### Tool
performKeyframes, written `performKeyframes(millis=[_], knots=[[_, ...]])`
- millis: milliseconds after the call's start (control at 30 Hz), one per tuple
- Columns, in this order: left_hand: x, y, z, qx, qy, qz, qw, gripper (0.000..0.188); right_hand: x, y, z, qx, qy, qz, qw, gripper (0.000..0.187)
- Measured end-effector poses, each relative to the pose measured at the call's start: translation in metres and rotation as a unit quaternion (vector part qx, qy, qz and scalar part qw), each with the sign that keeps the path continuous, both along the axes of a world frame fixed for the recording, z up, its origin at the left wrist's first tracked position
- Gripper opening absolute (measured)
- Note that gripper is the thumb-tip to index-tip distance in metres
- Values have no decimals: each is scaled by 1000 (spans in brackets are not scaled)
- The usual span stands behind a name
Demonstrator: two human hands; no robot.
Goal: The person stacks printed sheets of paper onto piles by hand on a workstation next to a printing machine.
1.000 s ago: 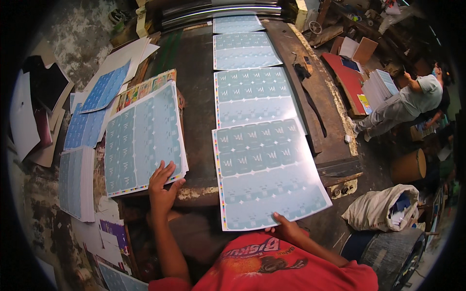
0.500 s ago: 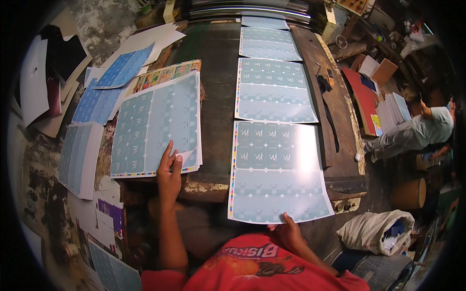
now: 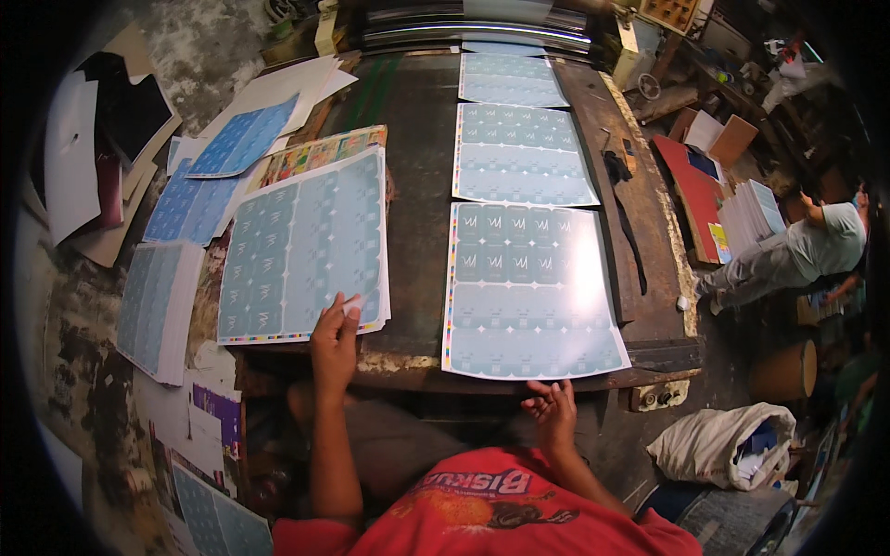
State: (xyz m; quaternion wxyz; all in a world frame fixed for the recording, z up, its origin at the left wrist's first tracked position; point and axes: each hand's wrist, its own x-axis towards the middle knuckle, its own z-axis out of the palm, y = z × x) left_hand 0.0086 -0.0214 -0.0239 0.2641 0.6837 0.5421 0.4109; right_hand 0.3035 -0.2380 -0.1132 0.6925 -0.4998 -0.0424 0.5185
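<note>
My left hand (image 3: pixel 332 345) is closed at the near right corner of a stack of printed sheets (image 3: pixel 320 227), thumb and fingers pinching the lifted corner of the top sheet. The sheets are grey-green with white curly marks and a strip of colour patches along one edge. To the right, a row of similar sheets lies on a dark bed, the closest being a glossy printed sheet (image 3: pixel 519 306) that catches the light. Just below that sheet's near edge is my right hand (image 3: pixel 553 412), fingers apart and holding nothing.
A machine with shiny rollers (image 3: pixel 477 39) spans the far end of the bed. Left of my stack stand a thick pile of sheets (image 3: pixel 158 306) and loose blue sheets (image 3: pixel 243 134). At right are a person (image 3: pixel 807 246), a red board (image 3: pixel 691 190) and a white sack (image 3: pixel 723 443).
The row of sheets has shifted away from me toward the rollers. My right hand has let go of the nearest sheet; my left stays at the stack's corner.
</note>
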Motion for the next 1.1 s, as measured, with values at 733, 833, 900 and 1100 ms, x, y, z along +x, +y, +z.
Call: performKeyframes(millis=[733, 833, 900, 1100], knots=[[31, -11, 16, 212, 265, 12, 941, 70, 21, 21, 16, -58, 70, 113, 989, 37], [22, 0, 1, 231, 274, 39, 933, 66, 17, 8, 7, -91, 62, 127, 986, 33], [17, 7, -1, 222, 237, 49, 945, 59, 14, 2, 3, -103, 62, 120, 985, 32], [9, 30, 18, 15, 29, 128, 991, 42, 16, 0, 8, -168, 66, 75, 981, 35]])
